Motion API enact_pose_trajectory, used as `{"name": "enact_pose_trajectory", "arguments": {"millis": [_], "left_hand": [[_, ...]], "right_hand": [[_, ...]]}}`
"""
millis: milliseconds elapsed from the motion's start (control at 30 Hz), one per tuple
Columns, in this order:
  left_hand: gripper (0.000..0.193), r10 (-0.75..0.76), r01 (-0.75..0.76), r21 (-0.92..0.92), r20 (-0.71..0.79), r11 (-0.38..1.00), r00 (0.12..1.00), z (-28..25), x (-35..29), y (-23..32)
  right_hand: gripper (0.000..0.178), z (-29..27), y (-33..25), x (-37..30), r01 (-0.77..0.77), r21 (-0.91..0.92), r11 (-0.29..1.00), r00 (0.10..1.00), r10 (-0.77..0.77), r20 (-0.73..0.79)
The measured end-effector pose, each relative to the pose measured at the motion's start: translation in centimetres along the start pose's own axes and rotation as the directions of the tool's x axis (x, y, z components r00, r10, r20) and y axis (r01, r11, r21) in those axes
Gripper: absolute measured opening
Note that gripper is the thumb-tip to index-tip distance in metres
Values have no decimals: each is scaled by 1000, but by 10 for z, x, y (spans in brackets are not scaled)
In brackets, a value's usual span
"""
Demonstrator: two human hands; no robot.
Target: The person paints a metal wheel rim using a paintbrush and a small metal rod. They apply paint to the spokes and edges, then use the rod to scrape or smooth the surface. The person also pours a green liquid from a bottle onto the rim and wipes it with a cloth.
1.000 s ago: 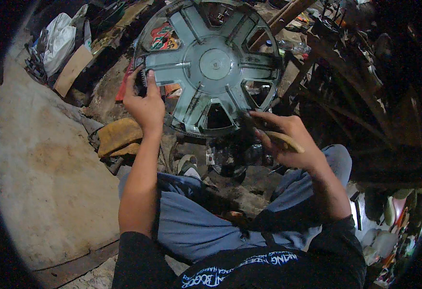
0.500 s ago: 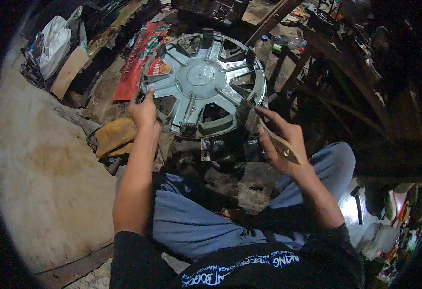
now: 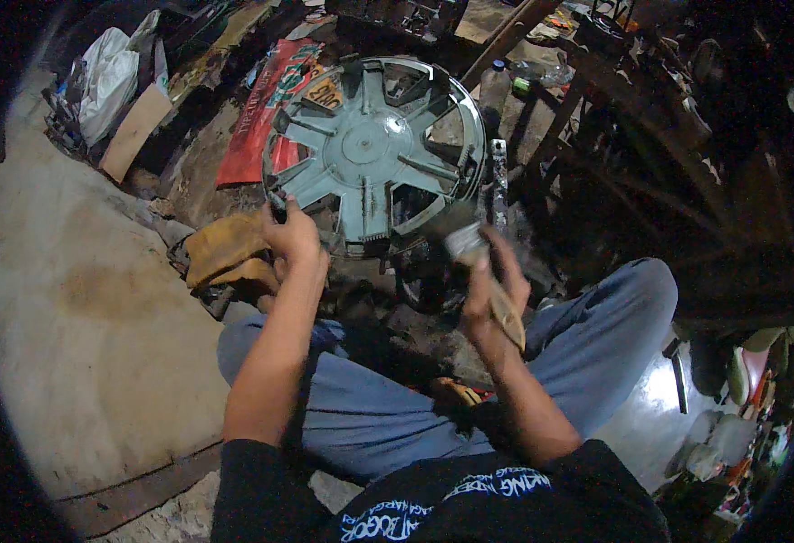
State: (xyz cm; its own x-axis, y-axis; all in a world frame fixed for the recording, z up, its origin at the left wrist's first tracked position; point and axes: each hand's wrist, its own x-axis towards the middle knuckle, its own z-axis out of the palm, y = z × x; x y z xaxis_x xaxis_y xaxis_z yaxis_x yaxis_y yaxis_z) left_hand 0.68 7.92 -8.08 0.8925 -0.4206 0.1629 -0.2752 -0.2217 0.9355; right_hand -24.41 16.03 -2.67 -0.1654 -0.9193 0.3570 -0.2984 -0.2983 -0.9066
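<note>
A grey spoked wheel cover (image 3: pixel 364 145) is held up in front of me, its clipped inner side facing me and its surface looking wet. My left hand (image 3: pixel 295 237) grips its lower left rim, with the thumb on top. In my right hand (image 3: pixel 497 294) is a flat paintbrush (image 3: pixel 467 242) with a pale wooden handle and a metal band. Its dark bristles are smeared by motion and lie at the lower right rim; whether they touch it I cannot tell.
A red printed sheet (image 3: pixel 261 127) lies beyond the wheel cover, left of it. A yellow-brown cloth (image 3: pixel 225 249) sits by my left wrist. A plastic bottle (image 3: pixel 495 89) stands at the far right, near dark metal frames (image 3: pixel 614 136). A pale board (image 3: pixel 98 317) spans the left.
The wheel cover has turned and shifted slightly left. My right hand has drawn left and toward me with the paintbrush. My left hand still grips the rim, a little lower.
</note>
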Motion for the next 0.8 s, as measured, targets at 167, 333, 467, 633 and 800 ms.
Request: {"name": "enact_pose_trajectory", "arguments": {"millis": [167, 333, 467, 633, 800], "left_hand": [[45, -39, 18, -133, -156, 991, 987, -5, -26, -13], [53, -143, 97, -231, -193, 968, 971, -18, -50, -4], [48, -128, 56, -229, -312, 972, 942, -23, -52, 2], [40, -53, -10, -195, -313, 981, 948, -23, -50, 5], [31, -9, -51, -172, -327, 984, 945, -24, -54, 8]], "right_hand": [[45, 3, 17, -12, -155, -188, 970, 977, 179, 119], [41, 1, 19, -24, -119, 29, 992, 979, 112, 173], [38, 10, 19, -24, -68, 10, 998, 997, 67, 46], [39, 13, 17, -23, -50, 42, 998, 955, 35, 296], [39, 19, 22, -15, -113, 32, 993, 993, 114, -25]]}}
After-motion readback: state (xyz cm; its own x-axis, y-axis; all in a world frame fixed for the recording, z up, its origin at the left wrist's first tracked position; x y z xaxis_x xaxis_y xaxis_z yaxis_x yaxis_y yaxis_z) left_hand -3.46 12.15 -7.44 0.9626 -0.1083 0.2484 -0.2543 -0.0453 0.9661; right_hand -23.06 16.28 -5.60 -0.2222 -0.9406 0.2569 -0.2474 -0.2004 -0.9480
